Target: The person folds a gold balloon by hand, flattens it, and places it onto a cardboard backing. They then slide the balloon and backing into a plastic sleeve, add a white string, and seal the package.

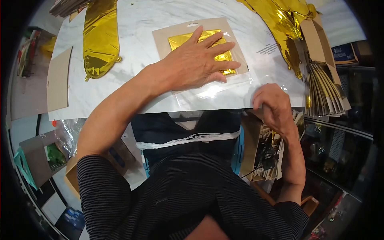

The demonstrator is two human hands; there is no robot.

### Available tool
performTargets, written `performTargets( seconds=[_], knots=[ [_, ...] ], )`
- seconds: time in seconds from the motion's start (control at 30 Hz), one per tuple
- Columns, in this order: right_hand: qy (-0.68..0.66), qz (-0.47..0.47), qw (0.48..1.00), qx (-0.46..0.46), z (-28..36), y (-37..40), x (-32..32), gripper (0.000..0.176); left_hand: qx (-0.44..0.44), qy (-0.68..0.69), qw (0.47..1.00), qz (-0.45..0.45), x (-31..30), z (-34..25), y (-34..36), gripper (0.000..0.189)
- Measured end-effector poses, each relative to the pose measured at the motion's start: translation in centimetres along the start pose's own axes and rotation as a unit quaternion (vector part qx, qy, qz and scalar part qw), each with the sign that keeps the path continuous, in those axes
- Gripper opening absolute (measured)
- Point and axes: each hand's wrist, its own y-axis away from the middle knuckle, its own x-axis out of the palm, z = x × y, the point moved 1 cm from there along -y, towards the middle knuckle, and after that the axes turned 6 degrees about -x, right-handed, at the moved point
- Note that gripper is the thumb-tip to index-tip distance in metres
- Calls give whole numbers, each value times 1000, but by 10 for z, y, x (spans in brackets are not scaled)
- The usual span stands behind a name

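Observation:
My left hand lies flat with fingers spread over a folded gold foil balloon. Behind the foil is a beige backing card with a hanging slot at its top, and clear plastic lies around it. The palm covers much of the foil. At the table's front edge, my right hand is curled, fingers bent inward. Whatever its fingers hold, if anything, is hidden. Just beyond it lies a clear plastic bag with small black print.
Unfolded gold foil balloons lie at the left and right of the marble-look table. A cardboard box and a row of packed cards stand at the right edge. White strings cross my lap.

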Motion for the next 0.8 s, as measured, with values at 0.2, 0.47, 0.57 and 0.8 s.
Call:
performTargets(
  seconds=[0.2,0.47,0.57,0.8],
  knots=[
    [23,-86,990,106,-1,-43,12,14,6,0,1000,-25,1,1,1,55],
    [120,-23,992,14,-14,-48,13,17,1,4,1000,-20,2,1,2,51],
    [156,-37,987,7,-3,-41,22,16,6,19,999,-32,4,2,3,50],
    [89,234,968,-32,68,5,70,14,12,21,1000,-10,-4,0,3,49]
  ],
)
